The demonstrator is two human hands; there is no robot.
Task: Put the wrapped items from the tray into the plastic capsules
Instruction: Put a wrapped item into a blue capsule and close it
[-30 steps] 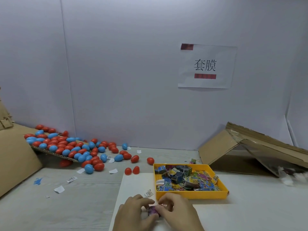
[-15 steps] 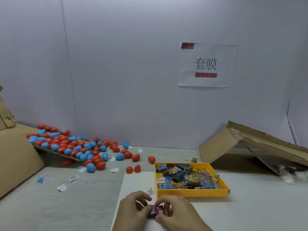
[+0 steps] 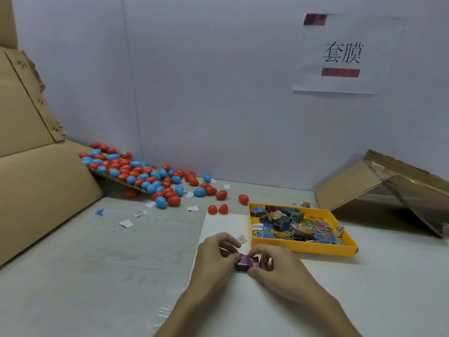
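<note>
Together, left hand (image 3: 213, 256) and right hand (image 3: 279, 268) pinching one purple wrapped item (image 3: 247, 261), fingers curled.

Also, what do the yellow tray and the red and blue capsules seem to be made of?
Yellow tray: probably moulded plastic, matte, one even colour, with a perforated floor. Capsules: apparently hard plastic, smooth and fairly glossy; soft highlights show on their rounded shells.

Open tabletop (image 3: 97, 263) front left, yellow tray (image 3: 303, 249) blocking right, capsule pile (image 3: 136, 171) back left, cardboard box (image 3: 36, 178) walling far left
</note>
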